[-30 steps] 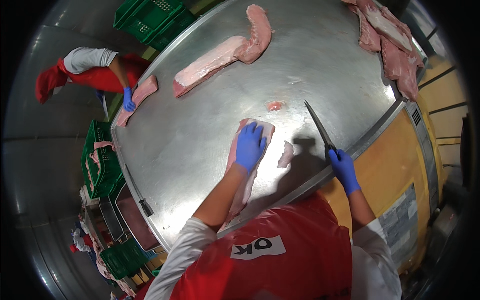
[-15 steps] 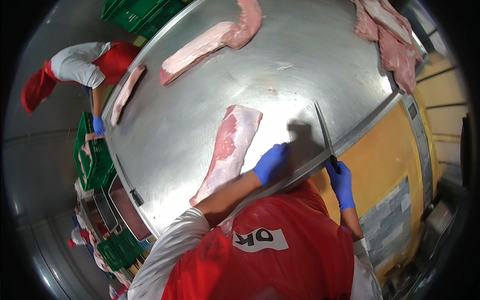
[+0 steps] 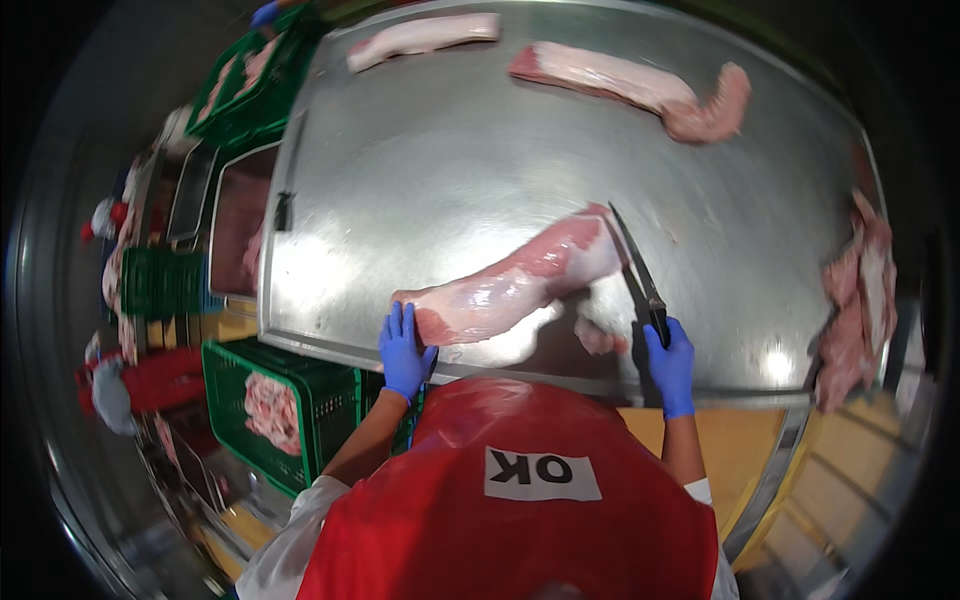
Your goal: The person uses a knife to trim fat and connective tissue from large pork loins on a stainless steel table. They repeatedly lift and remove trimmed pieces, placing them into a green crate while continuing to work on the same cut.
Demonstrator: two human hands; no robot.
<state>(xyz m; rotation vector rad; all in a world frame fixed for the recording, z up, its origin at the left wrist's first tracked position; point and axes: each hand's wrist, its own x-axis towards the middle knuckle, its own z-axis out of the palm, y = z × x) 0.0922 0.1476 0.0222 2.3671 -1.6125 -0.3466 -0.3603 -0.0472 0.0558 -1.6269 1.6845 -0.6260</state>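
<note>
My left hand (image 3: 404,358), in a blue glove, rests with outstretched fingers on the left end of a long slab of raw meat (image 3: 510,280) lying diagonally on the steel table (image 3: 380,160). My right hand (image 3: 672,365), also gloved in blue, is closed round the black handle of a long knife (image 3: 634,256); its blade points forward, beside the slab's right end. A small trimmed scrap (image 3: 600,338) sits below the slab, left of the knife handle.
More meat (image 3: 600,75) lies along the far side, with a pile (image 3: 850,300) at the right edge. At left stand green crates (image 3: 290,420), a steel tub (image 3: 232,230) and co-workers in red (image 3: 140,385). A blue-gloved hand (image 3: 265,14) shows at top left.
The view has swung leftward. My left hand went from atop the slab to its left end, and the slab now lies more crosswise. The knife stays in my right hand.
</note>
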